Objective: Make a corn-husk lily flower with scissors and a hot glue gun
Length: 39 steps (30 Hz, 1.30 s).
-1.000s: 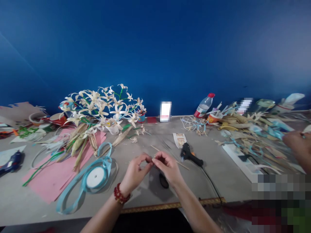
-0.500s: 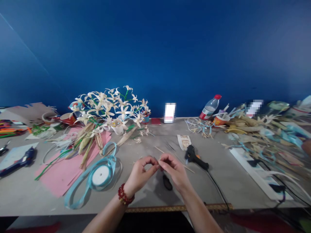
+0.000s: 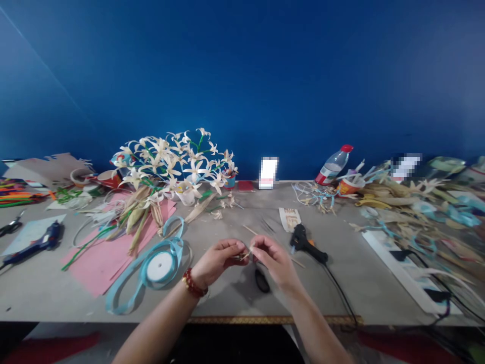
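Note:
At the middle of the table, my left hand (image 3: 223, 258) is closed in a pinch, a red bead bracelet on its wrist. Between its fingers shows a small, thin, pale piece (image 3: 245, 256), too small to name. My right hand (image 3: 273, 258) pinches at the same spot, its fingertips almost meeting the left ones; what they grip is mostly hidden. Just below the hands lies the black handle of a tool (image 3: 261, 280), perhaps scissors. A thin stick (image 3: 250, 230) rests behind the fingers. Right of my right hand lies a black glue gun (image 3: 308, 245).
Blue ribbon on a spool (image 3: 159, 266) and pink paper (image 3: 94, 270) lie left, with a blue glue gun (image 3: 36, 245) beyond. White flowers (image 3: 170, 162) stand at the back. A power strip (image 3: 397, 275), dried husks (image 3: 401, 199) and a tilted bottle (image 3: 333, 166) are right.
My left hand's fingers have drawn closer together, and a pale piece now shows between the fingertips. The view has shifted slightly; the things on the table stay put.

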Each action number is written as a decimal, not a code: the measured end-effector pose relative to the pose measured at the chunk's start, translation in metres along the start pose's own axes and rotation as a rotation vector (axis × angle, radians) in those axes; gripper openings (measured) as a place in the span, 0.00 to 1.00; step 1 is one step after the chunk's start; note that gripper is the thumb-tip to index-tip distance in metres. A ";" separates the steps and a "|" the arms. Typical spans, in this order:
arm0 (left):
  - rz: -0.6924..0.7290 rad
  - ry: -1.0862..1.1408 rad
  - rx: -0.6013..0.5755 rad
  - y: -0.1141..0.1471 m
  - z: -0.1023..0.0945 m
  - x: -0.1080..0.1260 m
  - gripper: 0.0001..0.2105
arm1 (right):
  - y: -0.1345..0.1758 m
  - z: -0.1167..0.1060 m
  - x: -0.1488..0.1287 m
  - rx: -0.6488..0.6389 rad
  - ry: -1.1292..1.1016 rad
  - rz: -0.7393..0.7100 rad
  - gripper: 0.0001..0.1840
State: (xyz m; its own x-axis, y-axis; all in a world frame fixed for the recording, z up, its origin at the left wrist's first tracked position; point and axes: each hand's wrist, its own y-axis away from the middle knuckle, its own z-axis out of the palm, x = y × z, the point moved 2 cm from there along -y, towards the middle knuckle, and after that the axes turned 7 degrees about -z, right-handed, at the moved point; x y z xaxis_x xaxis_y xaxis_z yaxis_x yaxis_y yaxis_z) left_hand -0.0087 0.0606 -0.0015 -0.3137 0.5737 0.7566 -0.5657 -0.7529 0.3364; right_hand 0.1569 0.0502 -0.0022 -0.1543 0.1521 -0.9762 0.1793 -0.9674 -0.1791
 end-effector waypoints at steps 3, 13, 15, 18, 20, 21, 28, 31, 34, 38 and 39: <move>-0.131 0.105 -0.088 -0.004 -0.002 -0.005 0.08 | -0.001 0.002 -0.005 -0.074 -0.070 0.021 0.09; -0.221 0.146 -0.131 -0.003 -0.003 -0.007 0.09 | -0.003 0.001 -0.007 -0.187 -0.085 0.031 0.08; -0.196 0.108 -0.122 -0.002 -0.002 -0.005 0.10 | -0.003 0.001 -0.007 -0.192 -0.055 0.022 0.08; -0.140 0.039 -0.085 -0.002 -0.002 -0.004 0.10 | -0.003 0.000 -0.007 -0.172 0.076 -0.027 0.08; -0.083 -0.016 -0.045 -0.003 -0.002 -0.002 0.10 | -0.004 -0.001 -0.008 -0.142 0.205 -0.101 0.08; -0.051 -0.046 -0.023 -0.003 -0.003 -0.001 0.10 | -0.005 0.000 -0.009 -0.127 0.269 -0.143 0.08; 0.114 -0.156 0.098 -0.004 -0.003 0.004 0.09 | -0.008 0.007 -0.011 -0.058 0.544 -0.327 0.07; 0.206 -0.087 0.157 -0.005 -0.001 0.006 0.10 | -0.003 0.011 -0.015 0.071 0.628 -0.417 0.03; 0.315 0.039 0.215 -0.006 -0.001 0.011 0.10 | 0.010 0.021 -0.016 0.104 0.676 -0.521 0.03; 0.394 0.191 0.248 -0.010 -0.003 0.019 0.10 | 0.032 0.048 -0.001 -0.276 0.646 -0.372 0.14; 0.402 0.220 0.251 -0.011 -0.003 0.020 0.10 | 0.037 0.055 0.004 -0.329 0.646 -0.331 0.17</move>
State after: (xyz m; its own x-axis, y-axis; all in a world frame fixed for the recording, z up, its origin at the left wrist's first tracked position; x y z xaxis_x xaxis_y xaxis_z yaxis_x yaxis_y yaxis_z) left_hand -0.0110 0.0815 0.0082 -0.6365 0.2577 0.7270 -0.1763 -0.9662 0.1881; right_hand 0.1090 0.0039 -0.0063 0.3260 0.6061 -0.7255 0.5158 -0.7572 -0.4007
